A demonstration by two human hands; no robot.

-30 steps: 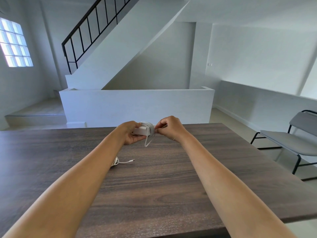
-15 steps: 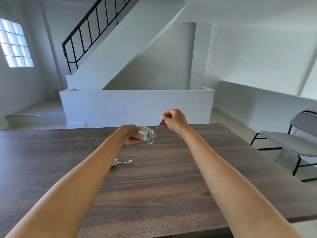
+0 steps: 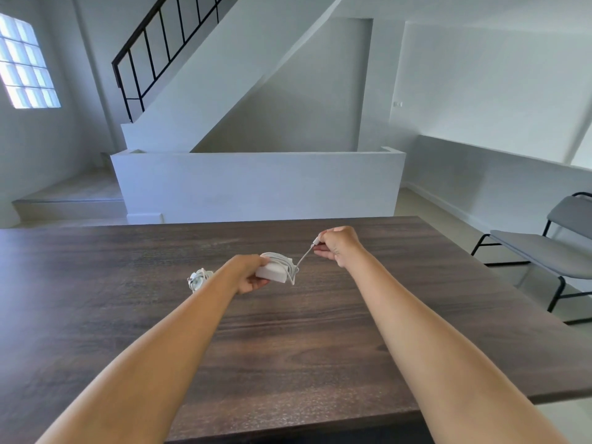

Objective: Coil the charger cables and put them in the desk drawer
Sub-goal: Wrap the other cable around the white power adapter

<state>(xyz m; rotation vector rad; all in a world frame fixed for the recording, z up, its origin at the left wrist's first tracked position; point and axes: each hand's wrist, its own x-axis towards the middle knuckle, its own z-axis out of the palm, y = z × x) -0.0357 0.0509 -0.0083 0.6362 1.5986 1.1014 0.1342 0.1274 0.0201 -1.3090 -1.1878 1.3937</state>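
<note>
Left hand [image 3: 248, 274], fingers curled round a white, smooth, blocky charger brick [image 3: 273, 272], held above the desk [image 3: 96, 315] as a steady core for winding. Right hand [image 3: 336, 246], fingers curled, thumb and forefinger pinching the plug end of the thin white cable [image 3: 305, 255], drawn taut and up to the right, probably to tighten the last turn. Cable wraps round and glossy against the brick's flat faces. Second white cable bundle [image 3: 198, 279] lying on the dark, matte wood-grain top, just beside the left forearm. Drawer not in view. Grey chair [image 3: 544, 251] at right.
</note>
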